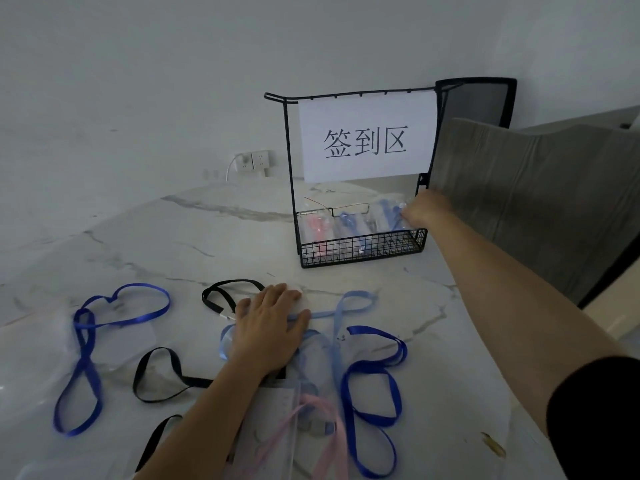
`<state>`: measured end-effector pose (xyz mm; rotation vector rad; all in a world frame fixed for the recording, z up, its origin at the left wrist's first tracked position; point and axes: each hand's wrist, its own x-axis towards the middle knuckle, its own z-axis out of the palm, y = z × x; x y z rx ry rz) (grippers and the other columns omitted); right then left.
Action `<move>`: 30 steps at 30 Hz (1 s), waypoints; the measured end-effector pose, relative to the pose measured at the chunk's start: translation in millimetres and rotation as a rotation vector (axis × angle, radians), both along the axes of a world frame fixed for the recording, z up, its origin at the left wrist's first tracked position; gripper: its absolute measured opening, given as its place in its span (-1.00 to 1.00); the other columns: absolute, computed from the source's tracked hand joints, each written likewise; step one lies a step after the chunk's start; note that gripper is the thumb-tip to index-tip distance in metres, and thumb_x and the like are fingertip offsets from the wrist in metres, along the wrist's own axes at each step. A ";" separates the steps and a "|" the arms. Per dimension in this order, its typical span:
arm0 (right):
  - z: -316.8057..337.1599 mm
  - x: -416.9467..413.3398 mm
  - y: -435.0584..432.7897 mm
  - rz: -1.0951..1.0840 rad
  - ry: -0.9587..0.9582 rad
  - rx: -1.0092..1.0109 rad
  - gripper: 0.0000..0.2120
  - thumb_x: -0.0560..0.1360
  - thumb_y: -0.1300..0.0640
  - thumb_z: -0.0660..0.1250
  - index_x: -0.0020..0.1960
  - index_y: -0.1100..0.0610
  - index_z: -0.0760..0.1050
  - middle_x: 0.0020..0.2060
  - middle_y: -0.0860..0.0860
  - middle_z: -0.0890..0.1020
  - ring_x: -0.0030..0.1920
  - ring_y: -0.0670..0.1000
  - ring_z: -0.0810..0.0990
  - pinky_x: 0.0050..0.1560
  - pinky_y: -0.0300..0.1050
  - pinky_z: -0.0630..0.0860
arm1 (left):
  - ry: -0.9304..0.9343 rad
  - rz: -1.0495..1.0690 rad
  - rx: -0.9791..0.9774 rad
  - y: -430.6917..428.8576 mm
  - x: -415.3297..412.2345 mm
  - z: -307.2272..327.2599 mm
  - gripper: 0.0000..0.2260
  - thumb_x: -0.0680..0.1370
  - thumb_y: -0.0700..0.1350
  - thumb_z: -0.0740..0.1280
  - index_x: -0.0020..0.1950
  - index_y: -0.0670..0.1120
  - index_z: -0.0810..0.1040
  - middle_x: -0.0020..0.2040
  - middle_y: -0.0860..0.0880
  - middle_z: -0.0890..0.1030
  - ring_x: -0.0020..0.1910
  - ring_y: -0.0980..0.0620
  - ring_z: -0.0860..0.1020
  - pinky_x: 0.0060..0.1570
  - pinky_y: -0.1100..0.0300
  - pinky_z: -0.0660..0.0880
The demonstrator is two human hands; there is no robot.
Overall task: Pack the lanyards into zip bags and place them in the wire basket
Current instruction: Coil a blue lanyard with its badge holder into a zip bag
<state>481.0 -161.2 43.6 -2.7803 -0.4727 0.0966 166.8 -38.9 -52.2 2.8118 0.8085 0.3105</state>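
A black wire basket (360, 252) stands on the marble table at the back, with a paper sign hung on its frame. Inside it stand zip bags, one with a pink lanyard (317, 230) and one with a blue lanyard (346, 225). My right hand (427, 209) reaches to the basket's right end and grips a zip bag with a blue lanyard (388, 213) above the rim. My left hand (270, 329) lies flat, fingers straight, on a light blue lanyard (346, 306) near the table's middle. Loose dark blue (86, 341), black (156, 375) and pink (311, 420) lanyards lie around it.
Clear zip bags (128, 337) lie among the lanyards at the front. A grey padded chair back (519, 202) rises right beside the basket, with a black mesh chair (478, 98) behind. Wall sockets (252, 161) sit behind the table.
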 end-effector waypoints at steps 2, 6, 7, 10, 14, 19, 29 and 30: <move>-5.5 -1.6 2.4 0.015 -0.041 0.020 -0.72 0.62 0.08 0.29 0.14 0.31 0.53 -0.09 0.14 0.55 -0.14 0.12 0.50 -0.19 -0.10 0.40 | -0.001 0.000 0.000 -1.0 -0.7 -0.2 -0.57 0.62 0.23 0.09 0.46 0.15 0.32 0.54 0.11 0.25 0.51 0.08 0.18 0.46 0.02 0.00; 2.0 -17.1 10.1 0.061 -0.255 -0.034 -0.58 0.63 -0.11 0.23 0.16 0.27 0.54 0.03 0.18 0.61 -0.02 0.16 0.58 -0.19 -0.09 0.38 | -0.006 -0.007 -0.006 -2.2 -0.9 0.6 -0.57 0.62 0.23 0.09 0.46 0.15 0.33 0.53 0.10 0.25 0.51 0.07 0.18 0.47 0.01 0.00; 4.0 -17.7 15.0 0.082 -0.333 -0.045 -0.61 0.62 -0.10 0.26 0.15 0.24 0.53 0.06 0.17 0.61 0.00 0.16 0.59 -0.19 -0.08 0.37 | -0.008 -0.006 -0.008 -1.6 0.1 0.5 -0.57 0.62 0.23 0.09 0.46 0.15 0.33 0.54 0.10 0.25 0.52 0.07 0.18 0.47 0.01 0.00; 3.2 -10.4 21.9 0.175 -0.326 -0.053 -0.72 0.58 -0.02 0.32 0.09 0.20 0.55 0.03 0.16 0.60 -0.05 0.16 0.57 -0.18 -0.10 0.37 | -0.002 -0.006 -0.009 -1.9 1.0 0.7 -0.57 0.62 0.24 0.09 0.46 0.15 0.32 0.54 0.11 0.24 0.52 0.07 0.16 0.48 0.01 -0.01; -12.4 -4.5 20.2 0.209 -0.149 -0.188 -0.70 0.50 0.06 0.44 0.08 0.28 0.58 -0.14 0.13 0.56 -0.16 0.12 0.51 -0.19 -0.11 0.41 | 0.016 -0.001 -0.008 -2.4 0.2 -0.1 -0.56 0.62 0.24 0.07 0.47 0.17 0.29 0.55 0.12 0.21 0.53 0.08 0.14 0.48 0.01 -0.03; -13.4 -1.6 26.2 0.170 -0.133 -0.177 -0.73 0.49 0.16 0.42 0.13 0.28 0.55 -0.10 0.13 0.54 -0.14 0.13 0.52 -0.17 -0.11 0.43 | 0.014 -0.008 -0.008 -1.5 -0.3 0.9 -0.54 0.61 0.27 0.03 0.47 0.16 0.29 0.55 0.11 0.22 0.53 0.08 0.14 0.49 0.00 -0.02; -30.9 -13.1 21.1 0.337 -0.083 -0.069 -0.71 0.58 0.18 0.15 0.16 0.22 0.59 0.14 0.19 0.60 -0.03 0.13 0.56 0.02 -0.06 0.52 | 0.017 0.003 -0.017 3.9 1.4 -0.4 -0.56 0.63 0.24 0.07 0.48 0.16 0.30 0.55 0.11 0.23 0.54 0.08 0.14 0.49 -0.01 -0.02; -30.2 -22.7 16.1 0.332 -0.152 -0.020 -0.75 0.59 0.18 0.17 0.14 0.20 0.56 0.18 0.20 0.56 0.03 0.15 0.55 0.03 -0.04 0.51 | 0.011 0.002 -0.023 2.8 0.0 -0.4 -0.57 0.63 0.22 0.08 0.48 0.16 0.31 0.55 0.11 0.24 0.54 0.08 0.15 0.49 -0.01 -0.01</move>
